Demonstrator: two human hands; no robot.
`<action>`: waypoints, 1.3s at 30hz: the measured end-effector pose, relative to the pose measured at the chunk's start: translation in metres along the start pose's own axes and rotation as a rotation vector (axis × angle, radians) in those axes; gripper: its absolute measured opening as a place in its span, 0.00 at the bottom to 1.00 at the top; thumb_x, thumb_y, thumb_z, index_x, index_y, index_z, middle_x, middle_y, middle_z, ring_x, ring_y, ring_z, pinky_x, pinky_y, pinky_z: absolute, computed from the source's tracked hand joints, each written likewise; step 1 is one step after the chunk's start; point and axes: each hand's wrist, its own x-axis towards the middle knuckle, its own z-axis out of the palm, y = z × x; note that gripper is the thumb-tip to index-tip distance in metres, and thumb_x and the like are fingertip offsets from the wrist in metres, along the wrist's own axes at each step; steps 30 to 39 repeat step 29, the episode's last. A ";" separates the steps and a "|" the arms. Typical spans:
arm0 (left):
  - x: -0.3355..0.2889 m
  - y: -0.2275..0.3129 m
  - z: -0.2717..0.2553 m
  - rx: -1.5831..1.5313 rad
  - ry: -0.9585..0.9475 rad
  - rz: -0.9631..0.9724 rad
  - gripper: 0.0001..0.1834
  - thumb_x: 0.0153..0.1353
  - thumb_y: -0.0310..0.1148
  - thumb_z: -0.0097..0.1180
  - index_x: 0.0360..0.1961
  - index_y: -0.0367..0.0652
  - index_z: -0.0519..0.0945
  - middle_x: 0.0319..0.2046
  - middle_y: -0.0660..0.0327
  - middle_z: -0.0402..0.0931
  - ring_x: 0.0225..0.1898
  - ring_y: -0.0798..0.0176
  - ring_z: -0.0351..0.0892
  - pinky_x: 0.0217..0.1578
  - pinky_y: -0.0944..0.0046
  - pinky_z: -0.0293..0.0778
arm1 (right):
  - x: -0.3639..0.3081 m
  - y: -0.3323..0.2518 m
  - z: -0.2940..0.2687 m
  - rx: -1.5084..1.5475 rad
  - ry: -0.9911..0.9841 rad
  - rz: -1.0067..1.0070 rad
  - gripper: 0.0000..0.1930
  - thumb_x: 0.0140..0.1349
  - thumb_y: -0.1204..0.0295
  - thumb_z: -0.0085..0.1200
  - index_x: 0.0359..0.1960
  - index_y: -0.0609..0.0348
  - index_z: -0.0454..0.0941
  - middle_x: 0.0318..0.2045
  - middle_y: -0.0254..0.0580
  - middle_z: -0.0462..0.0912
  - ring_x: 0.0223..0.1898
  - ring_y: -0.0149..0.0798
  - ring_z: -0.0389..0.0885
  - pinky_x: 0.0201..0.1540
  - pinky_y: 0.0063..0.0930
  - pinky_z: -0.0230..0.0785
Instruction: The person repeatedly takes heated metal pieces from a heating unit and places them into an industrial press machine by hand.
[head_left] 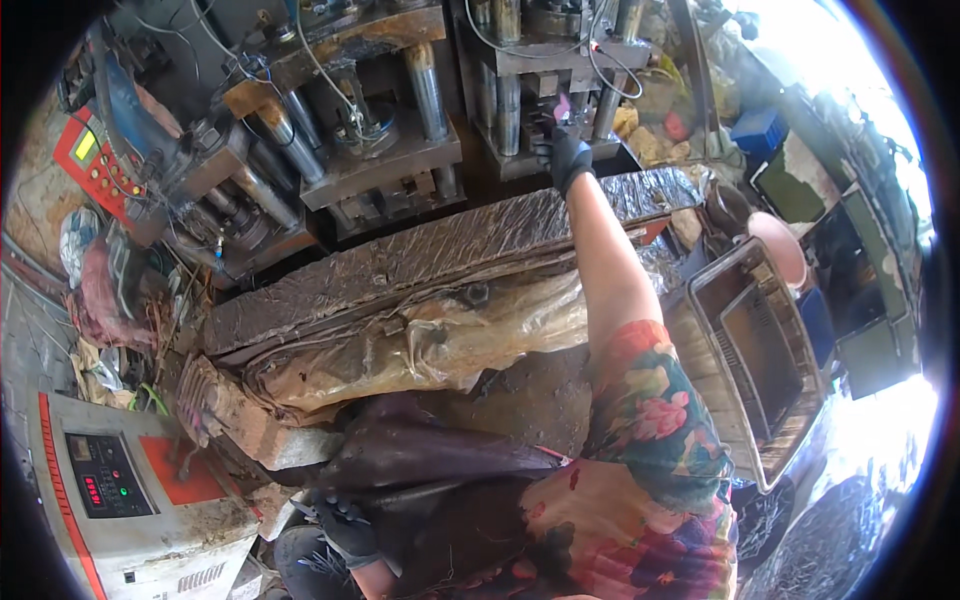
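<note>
My right hand, in a dark grey glove, reaches far forward to the lower plate of the press at the back right. Its fingers are closed around a small pink thing whose kind I cannot make out. Down at the lower left my left hand, gloved as well, is held over a dark round container of thin metal pieces. Its fingers are curled, with thin pale slivers showing at the tips; what exactly they hold is unclear.
Another press with thick steel columns stands at the back left. A film-wrapped ledge crosses in front of both. A control cabinet is at the lower left, a red control panel above it. On the right sits a rectangular basket.
</note>
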 end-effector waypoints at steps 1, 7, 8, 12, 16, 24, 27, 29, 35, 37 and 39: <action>-0.002 0.003 -0.002 -0.004 0.013 0.013 0.07 0.67 0.38 0.48 0.37 0.49 0.73 0.24 0.71 0.68 0.20 0.78 0.63 0.15 0.79 0.59 | -0.016 -0.005 0.012 0.006 -0.010 0.009 0.11 0.66 0.60 0.44 0.40 0.51 0.72 0.26 0.39 0.80 0.21 0.33 0.76 0.20 0.25 0.65; 0.000 0.001 0.002 0.000 -0.003 0.002 0.07 0.67 0.39 0.47 0.34 0.49 0.72 0.23 0.71 0.67 0.20 0.78 0.63 0.15 0.80 0.59 | -0.035 -0.026 0.010 0.072 0.027 0.069 0.12 0.66 0.59 0.45 0.40 0.51 0.73 0.22 0.36 0.78 0.17 0.31 0.72 0.18 0.23 0.63; 0.001 -0.001 0.004 0.007 -0.005 0.003 0.07 0.67 0.39 0.47 0.34 0.49 0.72 0.24 0.71 0.67 0.20 0.78 0.63 0.15 0.80 0.59 | -0.030 -0.025 0.005 0.110 0.013 0.105 0.11 0.66 0.59 0.46 0.39 0.51 0.73 0.21 0.36 0.78 0.17 0.31 0.71 0.18 0.22 0.63; -0.003 0.000 0.011 -0.047 -0.008 -0.057 0.07 0.67 0.39 0.48 0.34 0.49 0.72 0.24 0.71 0.67 0.21 0.78 0.63 0.15 0.80 0.58 | -0.024 -0.027 -0.024 0.319 0.037 0.082 0.09 0.65 0.61 0.48 0.36 0.51 0.73 0.20 0.36 0.76 0.17 0.30 0.71 0.18 0.20 0.63; -0.006 0.001 0.008 -0.044 -0.013 -0.037 0.08 0.67 0.39 0.48 0.34 0.48 0.72 0.24 0.70 0.67 0.21 0.78 0.63 0.14 0.81 0.58 | -0.038 -0.031 -0.027 0.256 0.021 0.119 0.09 0.66 0.62 0.48 0.34 0.53 0.72 0.22 0.35 0.76 0.17 0.28 0.70 0.17 0.18 0.63; -0.012 0.008 -0.003 0.042 -0.030 0.042 0.08 0.68 0.37 0.46 0.41 0.46 0.73 0.26 0.70 0.67 0.21 0.78 0.60 0.15 0.79 0.57 | -0.144 -0.042 -0.089 -0.378 0.073 -0.018 0.24 0.65 0.50 0.44 0.27 0.59 0.81 0.13 0.33 0.73 0.12 0.29 0.67 0.16 0.23 0.57; -0.013 0.010 -0.006 0.049 -0.031 0.023 0.08 0.70 0.37 0.41 0.40 0.44 0.69 0.26 0.70 0.61 0.22 0.78 0.57 0.16 0.79 0.57 | -0.191 -0.031 -0.112 -0.719 0.160 -0.122 0.26 0.63 0.47 0.46 0.31 0.61 0.82 0.16 0.38 0.78 0.15 0.33 0.74 0.20 0.27 0.65; -0.010 0.006 -0.010 0.020 -0.117 -0.012 0.10 0.70 0.38 0.41 0.43 0.44 0.68 0.29 0.69 0.63 0.23 0.77 0.58 0.18 0.80 0.58 | -0.180 -0.004 -0.170 -1.424 0.122 -0.599 0.23 0.61 0.45 0.45 0.42 0.46 0.83 0.31 0.53 0.84 0.41 0.42 0.83 0.51 0.37 0.69; -0.010 0.006 -0.010 0.020 -0.117 -0.012 0.10 0.70 0.38 0.41 0.43 0.44 0.68 0.29 0.69 0.63 0.23 0.77 0.58 0.18 0.80 0.58 | -0.180 -0.004 -0.170 -1.424 0.122 -0.599 0.23 0.61 0.45 0.45 0.42 0.46 0.83 0.31 0.53 0.84 0.41 0.42 0.83 0.51 0.37 0.69; -0.010 0.006 -0.010 0.020 -0.117 -0.012 0.10 0.70 0.38 0.41 0.43 0.44 0.68 0.29 0.69 0.63 0.23 0.77 0.58 0.18 0.80 0.58 | -0.180 -0.004 -0.170 -1.424 0.122 -0.599 0.23 0.61 0.45 0.45 0.42 0.46 0.83 0.31 0.53 0.84 0.41 0.42 0.83 0.51 0.37 0.69; -0.010 0.006 -0.010 0.020 -0.117 -0.012 0.10 0.70 0.38 0.41 0.43 0.44 0.68 0.29 0.69 0.63 0.23 0.77 0.58 0.18 0.80 0.58 | -0.180 -0.004 -0.170 -1.424 0.122 -0.599 0.23 0.61 0.45 0.45 0.42 0.46 0.83 0.31 0.53 0.84 0.41 0.42 0.83 0.51 0.37 0.69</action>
